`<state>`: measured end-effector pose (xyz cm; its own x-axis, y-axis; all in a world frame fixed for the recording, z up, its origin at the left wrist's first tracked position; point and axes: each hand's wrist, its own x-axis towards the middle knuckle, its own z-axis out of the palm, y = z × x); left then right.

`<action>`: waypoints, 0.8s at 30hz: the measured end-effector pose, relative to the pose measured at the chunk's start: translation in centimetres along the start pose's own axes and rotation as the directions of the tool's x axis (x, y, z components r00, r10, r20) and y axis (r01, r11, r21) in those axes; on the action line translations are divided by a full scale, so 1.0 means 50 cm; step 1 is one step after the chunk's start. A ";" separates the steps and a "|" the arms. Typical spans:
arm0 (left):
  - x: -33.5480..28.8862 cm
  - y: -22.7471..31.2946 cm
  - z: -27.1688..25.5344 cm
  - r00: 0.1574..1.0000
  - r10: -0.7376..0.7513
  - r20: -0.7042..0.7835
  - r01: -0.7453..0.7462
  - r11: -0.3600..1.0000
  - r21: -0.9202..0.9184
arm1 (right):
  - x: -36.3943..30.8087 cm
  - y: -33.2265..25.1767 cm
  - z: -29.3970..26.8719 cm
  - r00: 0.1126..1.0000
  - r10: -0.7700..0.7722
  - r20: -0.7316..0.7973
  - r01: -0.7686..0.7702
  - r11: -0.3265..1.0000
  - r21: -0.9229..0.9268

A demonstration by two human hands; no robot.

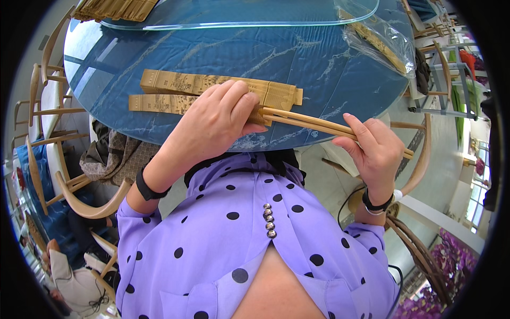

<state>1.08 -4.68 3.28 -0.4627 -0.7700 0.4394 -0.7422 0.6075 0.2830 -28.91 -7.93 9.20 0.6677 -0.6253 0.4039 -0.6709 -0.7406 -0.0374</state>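
Observation:
Two rows of brown paper chopstick sleeves lie on the blue marbled table (276, 58): a far row (170, 81) and a near row (156, 102). My left hand (220, 117) is closed over the near row, pinching a sleeve around its open end. A pair of wooden chopsticks (313, 123) runs from that sleeve end out to the right, past the table's near edge. My right hand (377, 151) grips the chopsticks between thumb and fingers. Their left ends are hidden by the sleeve and my left hand.
A stack of brown sleeves (117, 8) lies at the far left. A raised glass turntable (239, 25) covers the far side. A clear plastic bag (380, 42) with chopsticks-like contents rests at the far right. Wooden chairs (95, 207) surround the table; a patterned jacket (119, 157) hangs at left.

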 end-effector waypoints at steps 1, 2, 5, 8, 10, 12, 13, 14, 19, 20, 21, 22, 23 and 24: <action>-0.001 0.000 0.000 1.000 -0.005 -0.001 0.005 1.000 0.003 | -0.001 0.000 0.001 1.000 -0.004 0.005 0.004 1.000 0.008; -0.002 -0.001 0.001 1.000 -0.010 -0.001 0.010 1.000 0.006 | -0.002 0.000 0.002 1.000 -0.008 0.011 0.008 1.000 0.016; -0.002 -0.001 0.001 1.000 -0.019 0.006 0.019 1.000 0.007 | 0.000 -0.002 0.001 0.999 -0.009 0.038 0.008 1.000 0.030; -0.006 0.000 0.003 0.999 -0.036 0.024 0.036 0.999 -0.016 | 0.001 -0.001 0.004 0.998 -0.020 0.057 0.017 0.998 0.056; -0.005 0.001 0.004 0.999 -0.034 0.026 0.034 0.999 -0.019 | 0.003 -0.002 0.010 0.998 -0.027 0.062 0.022 0.997 0.072; 0.002 0.002 0.004 1.000 -0.015 0.016 0.016 1.000 -0.003 | 0.007 -0.006 0.021 0.998 -0.027 0.064 0.022 0.996 0.084; 0.001 -0.001 0.004 0.999 -0.039 0.012 0.040 0.997 -0.062 | 0.008 -0.006 0.026 0.998 -0.010 0.057 0.003 0.993 0.121; -0.002 -0.005 0.005 0.998 -0.063 0.010 0.064 0.991 -0.121 | 0.009 -0.005 0.031 0.999 0.007 0.050 -0.015 0.987 0.159; -0.007 -0.001 0.005 0.993 -0.122 -0.011 0.116 0.970 -0.212 | 0.001 -0.007 0.048 0.995 0.084 0.054 -0.096 0.961 0.260; -0.009 0.001 0.011 0.991 -0.135 -0.019 0.128 0.969 -0.212 | 0.001 -0.011 0.052 0.994 0.094 0.053 -0.104 0.958 0.265; -0.009 0.002 0.015 0.989 -0.147 -0.028 0.138 0.967 -0.213 | 0.000 -0.014 0.055 0.993 0.103 0.051 -0.113 0.956 0.270; -0.004 0.002 0.015 0.990 -0.128 -0.062 0.114 0.976 -0.187 | -0.001 -0.016 0.057 0.993 0.104 0.049 -0.114 0.953 0.280; 0.002 0.000 0.014 0.990 -0.107 -0.096 0.091 0.983 -0.159 | -0.001 -0.018 0.059 0.993 0.105 0.047 -0.114 0.951 0.289; 0.008 0.000 0.011 0.988 -0.085 -0.129 0.068 0.989 -0.130 | -0.002 -0.019 0.059 0.993 0.105 0.046 -0.114 0.948 0.298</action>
<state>0.61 -5.10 2.99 -0.3315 -0.7870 0.5203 -0.7024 0.5741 0.4208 -27.38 -7.88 6.48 0.6073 -0.7104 0.3557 -0.6161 -0.7037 -0.3538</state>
